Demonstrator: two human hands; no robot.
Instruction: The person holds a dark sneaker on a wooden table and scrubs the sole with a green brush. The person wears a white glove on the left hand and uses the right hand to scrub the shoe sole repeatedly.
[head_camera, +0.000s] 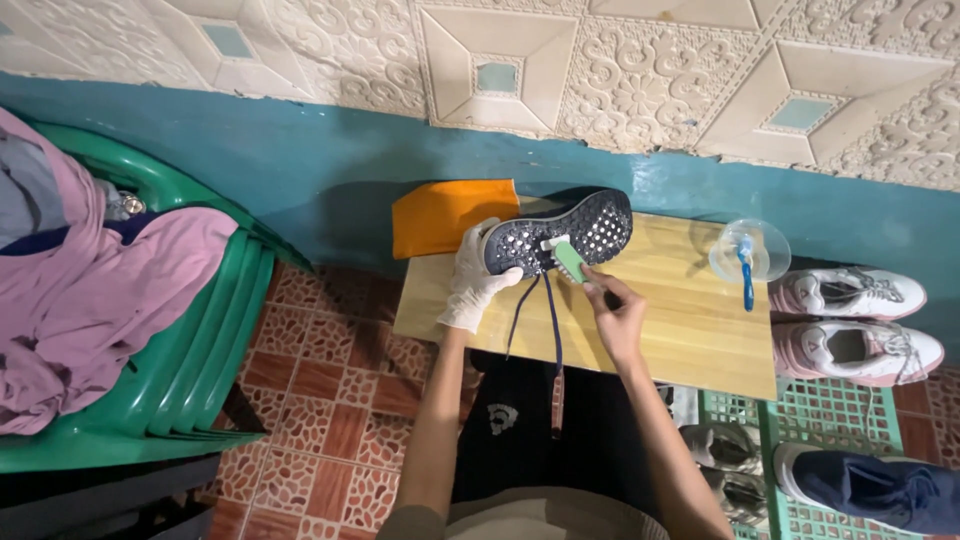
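Note:
A dark sneaker (590, 225) lies sole-up over the small wooden table (690, 320), its dark laces hanging down toward me. My left hand (473, 278), in a white glove, grips the sneaker's heel end. My bare right hand (615, 312) holds a small green and white brush (568, 258) pressed against the dotted sole near its middle.
An orange cloth (445, 215) lies at the table's back left. A clear bowl with a blue toothbrush (748, 255) stands at the back right. Pink sneakers (850, 320) and other shoes sit on a green rack at right. Stacked green chairs (190, 370) with clothes stand left.

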